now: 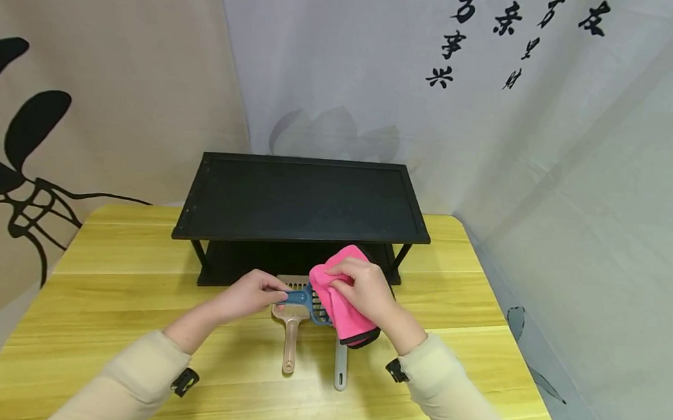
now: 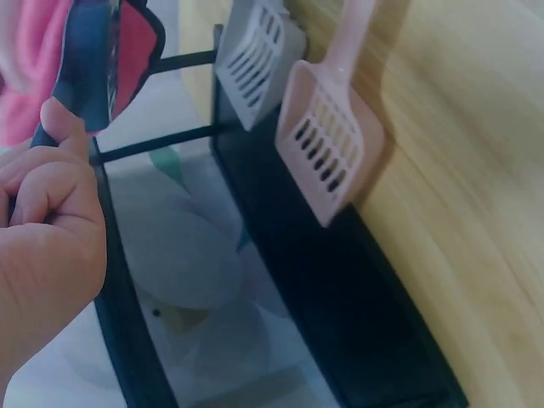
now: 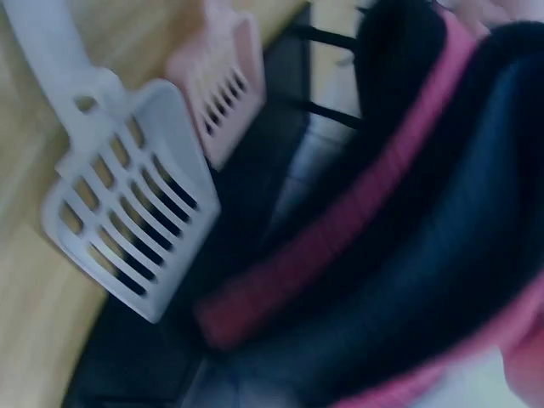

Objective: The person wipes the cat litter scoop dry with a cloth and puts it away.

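Note:
My left hand (image 1: pixel 257 293) grips a blue slotted litter scoop (image 1: pixel 296 297) by its handle, holding it up in front of the black rack. My right hand (image 1: pixel 363 290) pinches a pink cloth (image 1: pixel 334 296) with a black edge, which lies over the scoop's slotted head and hides part of it. Below them a pinkish-beige litter scoop (image 1: pixel 290 345) and a grey-white litter scoop (image 1: pixel 341 364) rest with their handles toward me. In the right wrist view the grey-white scoop's slotted head (image 3: pixel 140 195) overlaps the rack's lower shelf; the cloth there is blurred.
A black two-tier rack (image 1: pixel 308 198) stands at the back of the yellow wood-grain table (image 1: pixel 233 383). Behind it hangs a pale curtain (image 1: pixel 345 63) with black writing and leaf shapes.

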The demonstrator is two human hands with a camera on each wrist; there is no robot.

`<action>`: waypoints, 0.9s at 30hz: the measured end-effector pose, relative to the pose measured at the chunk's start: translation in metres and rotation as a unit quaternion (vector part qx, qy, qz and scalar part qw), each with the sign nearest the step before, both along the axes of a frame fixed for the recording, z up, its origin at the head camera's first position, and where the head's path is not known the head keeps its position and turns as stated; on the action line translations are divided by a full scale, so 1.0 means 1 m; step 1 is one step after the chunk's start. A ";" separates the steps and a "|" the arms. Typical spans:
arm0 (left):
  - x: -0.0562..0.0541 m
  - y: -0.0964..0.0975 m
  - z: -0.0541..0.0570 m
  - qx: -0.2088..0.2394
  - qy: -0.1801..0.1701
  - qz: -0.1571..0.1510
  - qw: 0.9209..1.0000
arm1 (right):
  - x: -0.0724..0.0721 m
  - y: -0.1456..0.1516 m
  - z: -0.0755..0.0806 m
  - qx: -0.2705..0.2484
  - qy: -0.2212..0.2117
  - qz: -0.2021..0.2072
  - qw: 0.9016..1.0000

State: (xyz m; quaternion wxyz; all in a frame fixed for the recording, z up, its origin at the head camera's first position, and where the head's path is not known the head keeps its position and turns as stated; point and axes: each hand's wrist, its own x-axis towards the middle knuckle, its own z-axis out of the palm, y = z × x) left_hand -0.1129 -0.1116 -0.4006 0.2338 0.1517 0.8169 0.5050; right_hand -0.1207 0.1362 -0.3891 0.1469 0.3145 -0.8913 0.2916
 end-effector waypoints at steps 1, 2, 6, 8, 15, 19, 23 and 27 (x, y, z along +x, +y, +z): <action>0.000 0.002 0.001 -0.001 0.011 -0.003 1.000 | 0.000 -0.003 -0.003 0.018 0.002 -0.001 1.000; 0.000 0.003 0.001 -0.002 0.022 -0.005 1.000 | 0.000 -0.006 -0.006 0.034 0.004 -0.004 0.999; 0.002 0.005 0.003 -0.006 0.047 -0.005 0.999 | 0.000 -0.010 -0.013 0.080 0.020 -0.019 0.996; 0.002 0.005 0.003 -0.008 0.050 0.001 0.999 | -0.001 -0.011 -0.016 0.095 0.023 -0.021 0.995; 0.004 -0.001 0.002 -0.024 0.055 0.011 0.998 | -0.005 -0.005 -0.022 0.163 0.033 -0.013 0.986; 0.006 -0.008 0.002 -0.035 0.042 0.024 0.998 | -0.007 0.002 -0.024 0.163 0.042 -0.019 0.985; 0.009 -0.018 0.001 -0.029 0.026 0.025 0.999 | -0.006 0.011 -0.024 0.113 0.033 -0.028 0.993; 0.011 -0.031 -0.002 -0.013 -0.002 0.024 1.000 | -0.006 0.021 -0.026 0.044 0.001 -0.045 0.998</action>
